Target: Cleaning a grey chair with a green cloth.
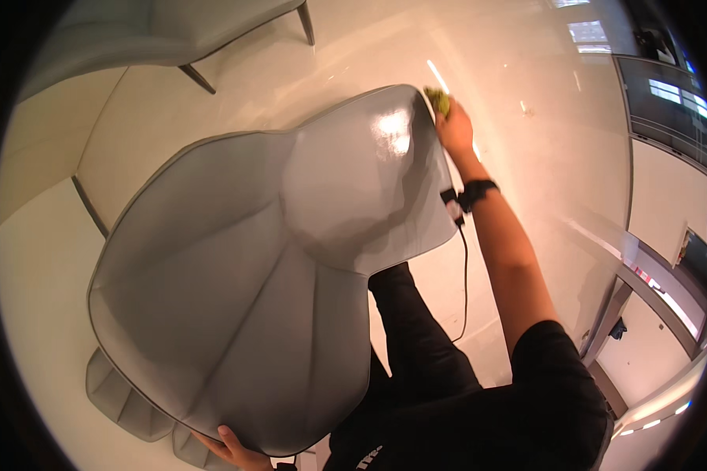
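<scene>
A grey upholstered chair (230, 282) with a seamed, shell-shaped back fills the middle of the view, its smooth seat pointing to the upper right. My left hand (233, 450) grips the rim of the chair back at the bottom, its thumb on the upholstery and the other fingers partly hidden beneath. At the far edge of the seat, my right hand (456, 129) is closed on a crumpled yellow-green cloth (439, 101). A glossy, wet-looking patch shows on the seat. Beside my right wrist, a small dark device (452, 206) with a cable sits at the seat's edge.
Another grey upholstered seat (171, 29) with dark legs stands at the upper left. More grey padded chair backs (126, 400) show at the lower left. The floor (542, 147) is pale and shiny. Dark-framed glass panels and a doorway line the right side.
</scene>
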Demonstrator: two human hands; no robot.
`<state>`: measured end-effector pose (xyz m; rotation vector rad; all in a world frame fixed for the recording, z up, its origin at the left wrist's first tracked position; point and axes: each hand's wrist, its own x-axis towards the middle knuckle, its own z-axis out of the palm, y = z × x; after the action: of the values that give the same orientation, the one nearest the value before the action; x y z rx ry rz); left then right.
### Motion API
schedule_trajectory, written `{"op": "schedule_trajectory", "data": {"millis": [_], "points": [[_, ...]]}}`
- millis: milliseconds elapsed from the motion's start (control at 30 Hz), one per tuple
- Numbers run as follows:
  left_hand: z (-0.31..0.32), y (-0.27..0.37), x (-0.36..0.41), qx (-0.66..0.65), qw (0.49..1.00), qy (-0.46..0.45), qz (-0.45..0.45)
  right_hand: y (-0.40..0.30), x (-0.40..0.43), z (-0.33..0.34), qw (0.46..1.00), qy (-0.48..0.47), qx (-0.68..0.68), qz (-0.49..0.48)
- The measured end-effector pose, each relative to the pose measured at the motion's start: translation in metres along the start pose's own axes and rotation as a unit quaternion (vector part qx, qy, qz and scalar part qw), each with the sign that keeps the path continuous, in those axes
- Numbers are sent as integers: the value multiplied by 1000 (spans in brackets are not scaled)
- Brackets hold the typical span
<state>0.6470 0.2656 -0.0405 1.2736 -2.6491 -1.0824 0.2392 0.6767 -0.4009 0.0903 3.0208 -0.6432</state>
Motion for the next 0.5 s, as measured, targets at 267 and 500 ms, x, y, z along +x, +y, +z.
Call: {"op": "schedule_trajectory", "data": {"millis": [267,500], "points": [[-28,-30,-18,174,976,-85,97,-104,29,74,978,-49,-15,200],[-32,-39,-30,153,979,-84,107,-149,-4,86,981,-141,-68,118]]}}
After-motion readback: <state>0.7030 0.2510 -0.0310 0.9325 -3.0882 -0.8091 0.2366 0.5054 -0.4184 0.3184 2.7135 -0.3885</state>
